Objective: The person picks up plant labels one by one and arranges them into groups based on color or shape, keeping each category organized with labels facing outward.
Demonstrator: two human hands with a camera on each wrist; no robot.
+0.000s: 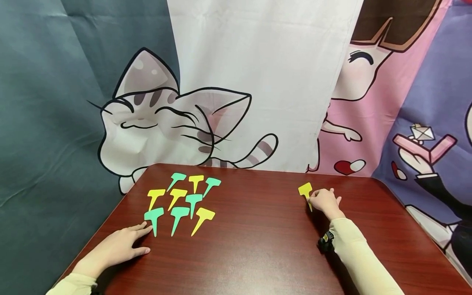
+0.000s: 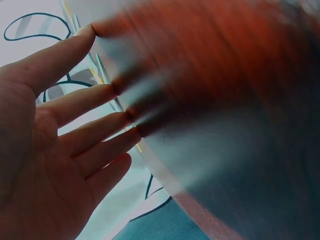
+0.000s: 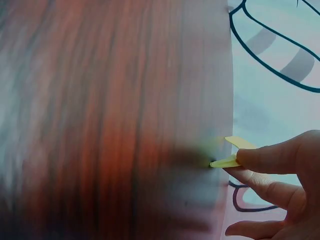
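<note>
At the left of the desk (image 1: 254,246), the person's left grip (image 1: 123,245) rests with its fingers apart, clasping nothing; its fingertips lie just beside the stem of the front-left green tag (image 1: 154,214). That tag belongs to a group of 9 T-shaped tags, 5 green and 4 yellow, lying flat beyond and to the right of the fingers. At the far right, 1 separate yellow tag (image 1: 305,189) is pinched in the right grip (image 1: 326,203), its stem at the fingertips, its head pointing away and leftward.

Only the head view lays out the whole group. The left wrist view shows the thumb and 3 fingertips meeting the desk surface; the right wrist view shows the thumb and a finger together on the yellow tag.
</note>
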